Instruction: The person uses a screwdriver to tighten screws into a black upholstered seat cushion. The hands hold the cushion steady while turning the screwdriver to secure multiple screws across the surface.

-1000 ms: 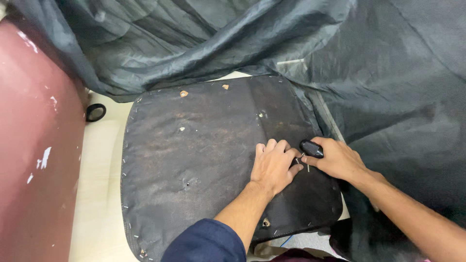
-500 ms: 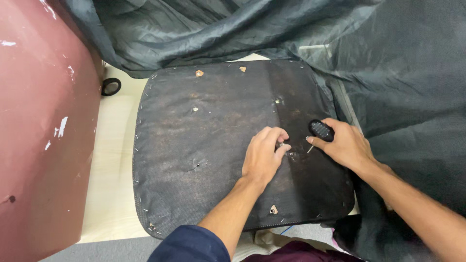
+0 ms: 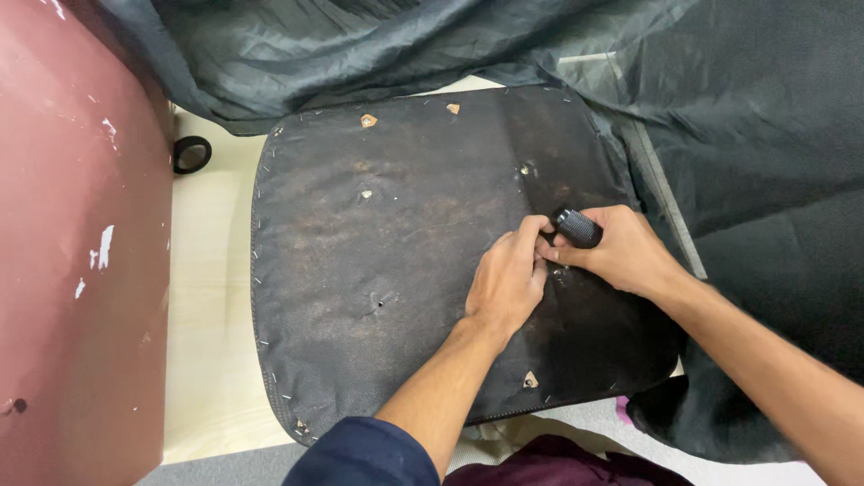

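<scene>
Pressing fingers-down on the dark fabric-covered panel (image 3: 405, 261) at frame centre, the left hand (image 3: 506, 286) meets the right hand (image 3: 621, 252), fist closed around a black knurled tool handle (image 3: 577, 227).

Your left hand (image 3: 506, 283) and forearm are bare below a dark navy sleeve (image 3: 364, 453) at the elbow; your right hand (image 3: 621, 252) and arm are bare, unsleeved.

- I see a pale wooden tabletop (image 3: 211, 306) under even, soft light.
- Left, a scuffed maroon surface (image 3: 76, 243), maybe a cabinet.
- Dark sheeting (image 3: 747, 117) drapes behind and right.
- Grey floor (image 3: 225, 468) shows below.
</scene>
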